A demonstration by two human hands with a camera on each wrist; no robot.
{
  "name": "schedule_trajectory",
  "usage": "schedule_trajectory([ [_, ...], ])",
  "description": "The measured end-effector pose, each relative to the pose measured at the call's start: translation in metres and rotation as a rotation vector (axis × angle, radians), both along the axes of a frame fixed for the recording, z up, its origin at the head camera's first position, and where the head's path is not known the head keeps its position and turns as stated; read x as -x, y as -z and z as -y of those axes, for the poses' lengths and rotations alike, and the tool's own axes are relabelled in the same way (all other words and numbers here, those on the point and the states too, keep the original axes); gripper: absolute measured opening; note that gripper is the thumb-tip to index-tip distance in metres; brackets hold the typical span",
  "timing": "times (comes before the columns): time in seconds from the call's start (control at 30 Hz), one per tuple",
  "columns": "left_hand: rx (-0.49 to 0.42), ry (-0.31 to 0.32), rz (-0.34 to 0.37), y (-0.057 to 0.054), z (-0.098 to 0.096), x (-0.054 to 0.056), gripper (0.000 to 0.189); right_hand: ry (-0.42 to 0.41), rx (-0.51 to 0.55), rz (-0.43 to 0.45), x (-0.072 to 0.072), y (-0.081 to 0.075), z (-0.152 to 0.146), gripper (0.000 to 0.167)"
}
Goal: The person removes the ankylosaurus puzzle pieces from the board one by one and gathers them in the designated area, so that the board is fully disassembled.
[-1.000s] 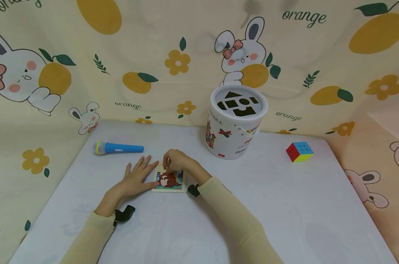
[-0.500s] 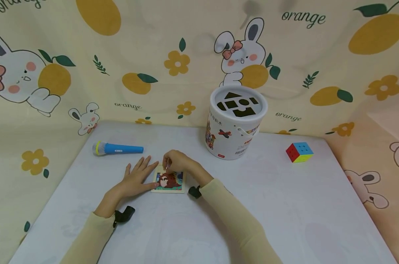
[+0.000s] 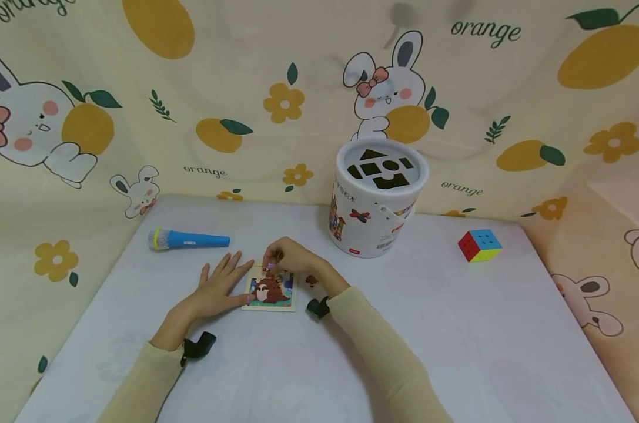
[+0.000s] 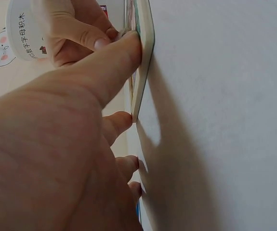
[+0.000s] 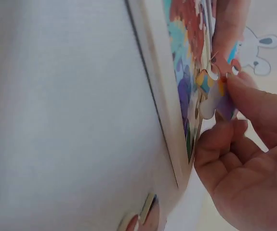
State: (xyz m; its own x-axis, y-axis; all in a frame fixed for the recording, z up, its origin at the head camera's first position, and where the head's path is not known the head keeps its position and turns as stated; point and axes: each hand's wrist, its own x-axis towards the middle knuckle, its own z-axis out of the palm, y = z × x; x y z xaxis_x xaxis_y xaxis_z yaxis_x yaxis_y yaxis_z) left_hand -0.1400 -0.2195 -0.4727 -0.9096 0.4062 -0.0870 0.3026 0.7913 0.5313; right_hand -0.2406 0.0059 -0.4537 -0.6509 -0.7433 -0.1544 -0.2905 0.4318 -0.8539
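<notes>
A small jigsaw puzzle (image 3: 268,292) in a pale wooden tray lies on the table, showing a reddish-brown animal. My left hand (image 3: 215,289) is spread beside it, palm down, with the thumb resting on the tray's left edge. In the left wrist view the thumb (image 4: 114,60) presses on the tray's rim (image 4: 145,62). Over the puzzle's upper part, my right hand (image 3: 294,257) pinches a puzzle piece (image 5: 215,98) between thumb and fingers. That piece is tilted up, coloured yellow, blue and purple. Another loose puzzle piece (image 3: 311,281) lies right of the tray, near my right wrist.
A blue toy microphone (image 3: 197,239) lies at the back left. Behind the right hand stands a white bucket (image 3: 369,226) with shaped holes in its lid. A puzzle cube (image 3: 480,244) sits far right. A patterned cloth (image 3: 308,135) hangs behind the table.
My right hand has lifted slightly and shifted right, bringing a pinched puzzle piece into sight. The loose piece by the wrist has come into view. My left hand has stayed put.
</notes>
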Motion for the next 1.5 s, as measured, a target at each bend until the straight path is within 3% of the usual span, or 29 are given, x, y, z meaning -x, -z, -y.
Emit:
schedule_trajectory([
  [0.2,0.001,0.0,0.007,-0.002,-0.002,0.0,0.081,0.07,0.059,0.101,0.001,-0.001,-0.007,0.013],
  [0.37,0.002,-0.004,0.007,-0.001,-0.001,0.0,0.081,0.095,0.082,0.079,0.001,-0.01,-0.021,0.013],
  [0.47,0.004,-0.009,0.002,0.0,-0.001,0.0,0.082,0.106,0.074,0.065,-0.001,-0.015,-0.037,0.011],
  [0.63,0.001,-0.01,-0.012,0.0,-0.002,-0.001,0.082,0.125,0.065,0.119,-0.009,-0.02,-0.074,0.012],
  [0.93,-0.01,0.001,-0.016,-0.002,0.0,-0.002,0.08,0.166,0.016,0.118,-0.018,-0.011,-0.132,0.014],
  [1.5,-0.018,0.006,-0.016,-0.002,-0.002,-0.003,0.081,0.166,-0.008,0.023,-0.018,0.004,-0.146,0.009],
])
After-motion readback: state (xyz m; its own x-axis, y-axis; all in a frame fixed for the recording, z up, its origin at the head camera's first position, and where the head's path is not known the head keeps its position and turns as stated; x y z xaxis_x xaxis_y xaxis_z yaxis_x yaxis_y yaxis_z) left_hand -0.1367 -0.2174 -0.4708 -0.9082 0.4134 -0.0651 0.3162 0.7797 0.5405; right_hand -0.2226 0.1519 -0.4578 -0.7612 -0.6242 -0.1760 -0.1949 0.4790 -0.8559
